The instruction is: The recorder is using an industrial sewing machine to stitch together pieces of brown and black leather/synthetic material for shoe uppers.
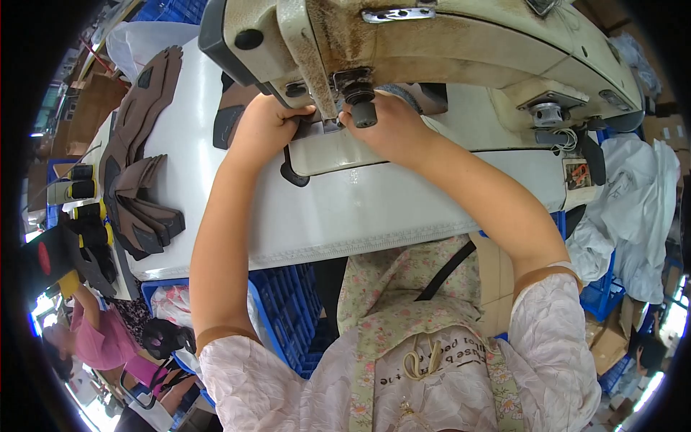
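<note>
A cream sewing machine [461,57] stands over a white table, its needle area between my two hands. My left hand [268,128] is closed at the left of the presser foot, thumb and fingers pinching the edge of a brown piece with dark patches [229,121]. Close to the right of the needle, my right hand [392,128] is curled, its fingertips against the work by the foot. A dark grey machine knob [364,114] partly covers those fingers. Much of the piece is hidden beneath the hands and the machine head.
Stacked brown cut pieces [144,205] lie along the table's left side. Thread spools [80,181] stand beyond them. Below the table edge is a blue crate [288,309]. White cloth [626,209] hangs at the right. Another person in pink [108,335] sits at lower left.
</note>
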Motion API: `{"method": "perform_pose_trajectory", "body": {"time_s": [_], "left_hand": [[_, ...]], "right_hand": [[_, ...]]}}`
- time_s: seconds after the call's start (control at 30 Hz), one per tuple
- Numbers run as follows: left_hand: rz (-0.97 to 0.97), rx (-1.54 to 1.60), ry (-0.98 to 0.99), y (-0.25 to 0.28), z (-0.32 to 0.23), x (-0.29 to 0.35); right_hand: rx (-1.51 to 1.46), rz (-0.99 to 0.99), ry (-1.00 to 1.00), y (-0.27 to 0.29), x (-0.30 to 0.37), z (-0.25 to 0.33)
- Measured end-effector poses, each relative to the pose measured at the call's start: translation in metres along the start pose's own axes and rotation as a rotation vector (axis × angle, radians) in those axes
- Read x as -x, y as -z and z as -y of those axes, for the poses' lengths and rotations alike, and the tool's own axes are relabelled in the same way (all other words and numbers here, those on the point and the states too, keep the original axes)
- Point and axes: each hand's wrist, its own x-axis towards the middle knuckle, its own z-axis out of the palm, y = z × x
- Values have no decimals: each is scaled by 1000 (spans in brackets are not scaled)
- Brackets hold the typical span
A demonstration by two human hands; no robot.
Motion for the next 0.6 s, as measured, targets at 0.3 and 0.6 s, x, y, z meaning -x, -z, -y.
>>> {"method": "perform_pose_trajectory", "body": {"time_s": [0.3,0.6], "left_hand": [[-48,8,-3,-3,-4,-3],[-22,48,8,1,-4,-3]], "right_hand": [[7,7,-83,-1,-1,1],[101,55,-92,3,-3,4]]}}
